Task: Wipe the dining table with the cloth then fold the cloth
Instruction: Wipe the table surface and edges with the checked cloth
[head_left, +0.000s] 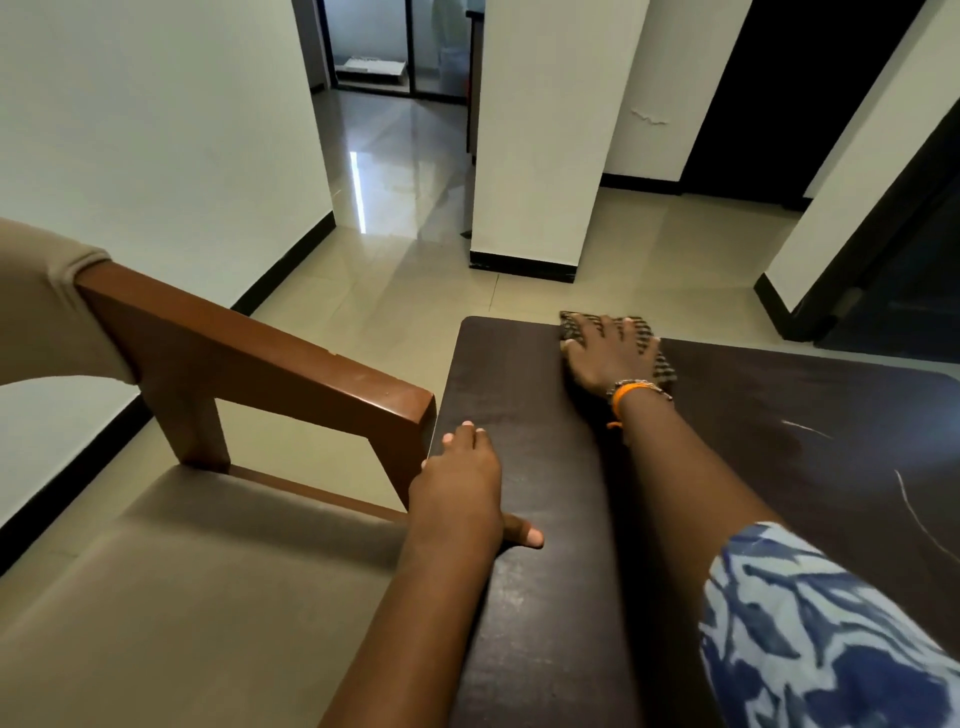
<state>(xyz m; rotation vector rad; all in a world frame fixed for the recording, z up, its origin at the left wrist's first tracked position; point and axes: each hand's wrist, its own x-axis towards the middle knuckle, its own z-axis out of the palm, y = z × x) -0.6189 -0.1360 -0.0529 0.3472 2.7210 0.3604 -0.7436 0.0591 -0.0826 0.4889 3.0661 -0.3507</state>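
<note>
Wiping step: the person is at the first half of the task, judging by the cloth lying flat under a palm and nowhere folded.
Counter: a dark brown dining top fills the lower right of the head view; dull smears and two thin pale scratch-like lines show on its right part, so more passes look needed there.
Chair: a wooden-armed seat with a beige cushion stands just beside the counter's left edge.
Right hand: stretched to the far edge of the counter, fingers spread and straight, pressing flat on the cloth; its grip is wide, nothing pinched. An orange band sits at the wrist.
Left hand: resting at the counter's near-left edge, palm down, fingers relaxed, thumb lying out on the top; grip loose, holding nothing, and it seems to brace the body.
Cloth: a dark patterned rag at the far edge of the counter, mostly hidden under the right hand, with a corner poking out beyond the fingertips.
Next move: it probably calls for steady downward pressure while sweeping the cloth toward the smeared right side; folding should wait until the top is covered.
</note>
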